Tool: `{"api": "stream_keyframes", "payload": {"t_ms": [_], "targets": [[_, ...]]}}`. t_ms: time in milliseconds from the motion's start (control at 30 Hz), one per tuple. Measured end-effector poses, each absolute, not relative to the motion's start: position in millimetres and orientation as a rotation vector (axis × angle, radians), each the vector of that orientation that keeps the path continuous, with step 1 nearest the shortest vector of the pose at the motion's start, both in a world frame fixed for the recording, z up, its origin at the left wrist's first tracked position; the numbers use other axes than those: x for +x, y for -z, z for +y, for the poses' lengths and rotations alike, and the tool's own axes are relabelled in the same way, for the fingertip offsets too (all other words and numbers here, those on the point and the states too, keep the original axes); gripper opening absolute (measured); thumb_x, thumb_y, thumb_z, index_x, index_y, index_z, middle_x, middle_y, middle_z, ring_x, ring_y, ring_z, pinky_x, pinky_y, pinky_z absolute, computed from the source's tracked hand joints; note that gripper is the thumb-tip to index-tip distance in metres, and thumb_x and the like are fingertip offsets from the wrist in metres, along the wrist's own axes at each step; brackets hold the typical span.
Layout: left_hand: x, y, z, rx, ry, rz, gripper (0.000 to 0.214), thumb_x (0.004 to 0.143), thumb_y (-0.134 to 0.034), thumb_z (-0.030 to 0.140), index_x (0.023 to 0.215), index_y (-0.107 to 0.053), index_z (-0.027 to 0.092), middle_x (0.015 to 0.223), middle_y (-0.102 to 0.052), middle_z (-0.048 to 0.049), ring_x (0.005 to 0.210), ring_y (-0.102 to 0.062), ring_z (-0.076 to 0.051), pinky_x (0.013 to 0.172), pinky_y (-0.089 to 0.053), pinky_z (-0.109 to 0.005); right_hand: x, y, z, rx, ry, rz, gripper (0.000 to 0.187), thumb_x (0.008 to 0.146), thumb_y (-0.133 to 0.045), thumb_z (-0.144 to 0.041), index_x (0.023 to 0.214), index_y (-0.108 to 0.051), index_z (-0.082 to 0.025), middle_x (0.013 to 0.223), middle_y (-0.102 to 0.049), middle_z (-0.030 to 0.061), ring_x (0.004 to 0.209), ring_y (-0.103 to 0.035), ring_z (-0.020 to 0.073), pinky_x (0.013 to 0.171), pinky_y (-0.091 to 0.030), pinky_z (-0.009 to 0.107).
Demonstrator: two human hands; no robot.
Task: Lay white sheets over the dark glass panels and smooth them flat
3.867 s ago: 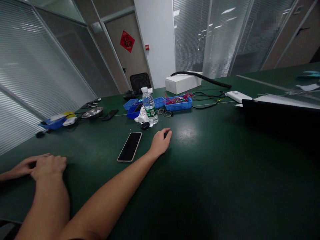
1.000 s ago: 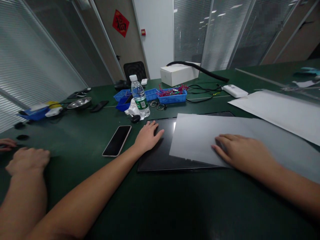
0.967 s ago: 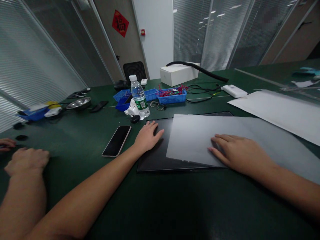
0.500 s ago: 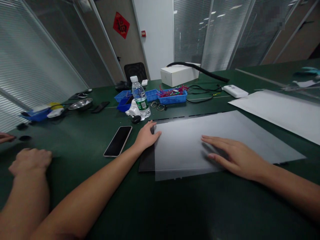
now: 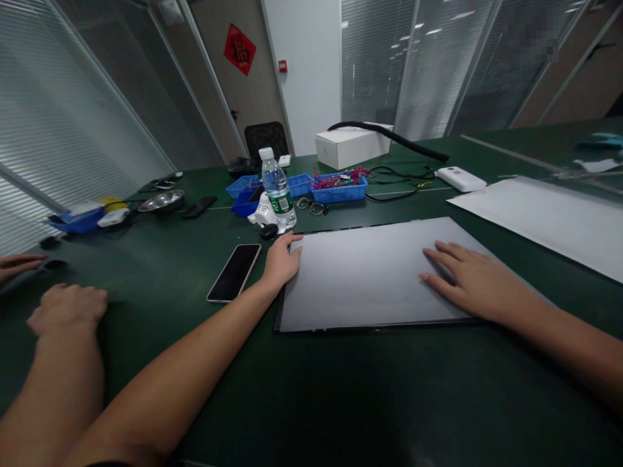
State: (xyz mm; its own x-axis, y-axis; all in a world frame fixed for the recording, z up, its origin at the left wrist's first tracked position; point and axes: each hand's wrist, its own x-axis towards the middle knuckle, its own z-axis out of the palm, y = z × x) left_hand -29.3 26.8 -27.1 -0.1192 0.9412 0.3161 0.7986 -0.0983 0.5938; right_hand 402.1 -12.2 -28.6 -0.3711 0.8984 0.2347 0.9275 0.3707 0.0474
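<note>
A pale translucent sheet (image 5: 360, 279) lies over a thin black-edged panel (image 5: 374, 328) on the green table, nearly covering it. At the panel's left edge, my left hand (image 5: 282, 261) rests at the upper corner, its thumb and forefinger a little apart on the sheet's margin; its other fingers are mostly hidden. My right hand (image 5: 479, 282) lies flat with spread fingers on the right part of the sheet, covering some of its right edge. A phone (image 5: 234, 273) lies left of the panel, near my left forearm.
Behind the panel stand a water bottle (image 5: 279, 191), a black mouse (image 5: 268, 231), glasses (image 5: 311, 206) and a blue tray (image 5: 339, 189) of red wires. A white board (image 5: 549, 220) lies at right. Another person's fist (image 5: 71, 310) and a further hand (image 5: 20, 264) are at left.
The translucent sheet has shifted left and now lines up with the black-edged panel, whose left strip was bare before. My right hand has moved right and flattened; my left hand stays at the corner.
</note>
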Motion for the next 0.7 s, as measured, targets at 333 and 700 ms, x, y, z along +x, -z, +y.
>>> {"api": "stream_keyframes", "payload": {"t_ms": [333,700], "targets": [[-27.6,24.7,24.9,1.960,-0.973,1.937,0.044,0.084,-0.074,0.027,0.128,-0.072,0.021,0.153,-0.059,-0.0100,0.138,-0.059,-0.027,0.121,-0.042,-0.040,390.2,16.2,-19.9,-1.665,0.165,-2.441,0.074,0.099,-0.033,-0.071,0.149,-0.057,-0.022,0.157,-0.046,0.0118,0.139,-0.051,0.0351,0.115,-0.044,0.060],[-22.2,16.6,18.0,1.972,-0.967,1.945,0.038,0.088,-0.068,0.023,0.126,-0.073,0.020,0.152,-0.059,-0.0094,0.139,-0.058,-0.026,0.123,-0.040,-0.040,579.9,40.5,64.5,-1.954,0.328,-1.785,0.097,0.077,-0.057,-0.081,0.133,-0.064,-0.003,0.152,-0.042,0.0338,0.137,-0.036,0.0636,0.100,-0.020,0.086]]}}
